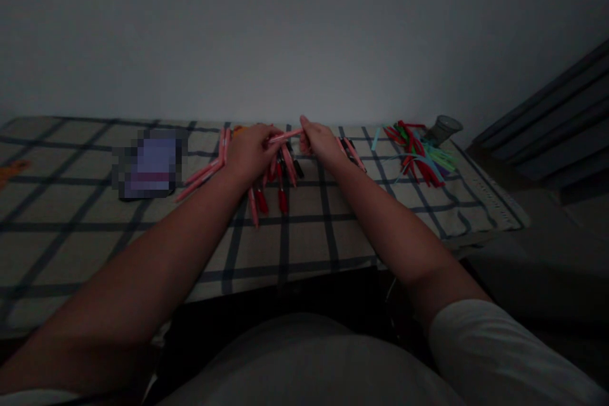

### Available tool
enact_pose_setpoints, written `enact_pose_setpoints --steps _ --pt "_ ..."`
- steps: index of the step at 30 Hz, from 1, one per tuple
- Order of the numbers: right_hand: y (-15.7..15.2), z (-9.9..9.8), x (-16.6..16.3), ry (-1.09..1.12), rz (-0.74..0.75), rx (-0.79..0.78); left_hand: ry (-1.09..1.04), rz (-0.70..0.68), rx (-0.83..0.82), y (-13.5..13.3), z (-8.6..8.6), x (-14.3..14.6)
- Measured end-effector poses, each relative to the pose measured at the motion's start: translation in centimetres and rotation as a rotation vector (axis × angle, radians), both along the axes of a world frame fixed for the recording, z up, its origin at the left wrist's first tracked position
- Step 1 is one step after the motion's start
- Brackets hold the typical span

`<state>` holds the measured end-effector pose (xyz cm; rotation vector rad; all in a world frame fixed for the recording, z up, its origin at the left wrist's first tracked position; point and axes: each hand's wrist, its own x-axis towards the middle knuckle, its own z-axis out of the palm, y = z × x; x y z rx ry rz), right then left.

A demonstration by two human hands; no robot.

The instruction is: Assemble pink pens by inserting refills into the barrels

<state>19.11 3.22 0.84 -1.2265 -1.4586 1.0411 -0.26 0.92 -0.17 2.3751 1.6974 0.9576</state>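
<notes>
A pink pen (pixel 286 136) stretches between my two hands above the table. Its left end is in the closed fingers of my left hand (pixel 252 149), and its right end is gripped by my right hand (pixel 320 143), thumb pointing up. Beneath them lies a loose pile of pink, red and black pens (pixel 280 184), some partly hidden by my left hand. More pink pens (pixel 204 171) lie left of my left wrist. Behind my right wrist are a few pink and black pens (pixel 351 151).
On the right, red, green and blue strips (pixel 419 155) lie in a heap beside a tilted clear cup (pixel 443 130). A phone with a blurred screen (pixel 153 165) rests at the left. An orange item (pixel 12 171) is at the far left of the checked tablecloth (pixel 304 241).
</notes>
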Motion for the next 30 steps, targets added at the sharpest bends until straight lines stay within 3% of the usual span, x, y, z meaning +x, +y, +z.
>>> enact_pose_setpoints --steps 4,13,30 --pt "-0.4 0.2 0.1 -0.088 -0.007 0.025 0.003 0.01 -0.02 -0.1 0.1 0.1" --pt "-0.6 0.7 0.1 -0.047 0.027 0.021 0.051 -0.003 0.003 -0.2 0.2 0.0" --pt "1.2 -0.9 0.9 -0.054 0.056 0.099 0.091 -0.046 0.01 0.1 0.2 -0.1"
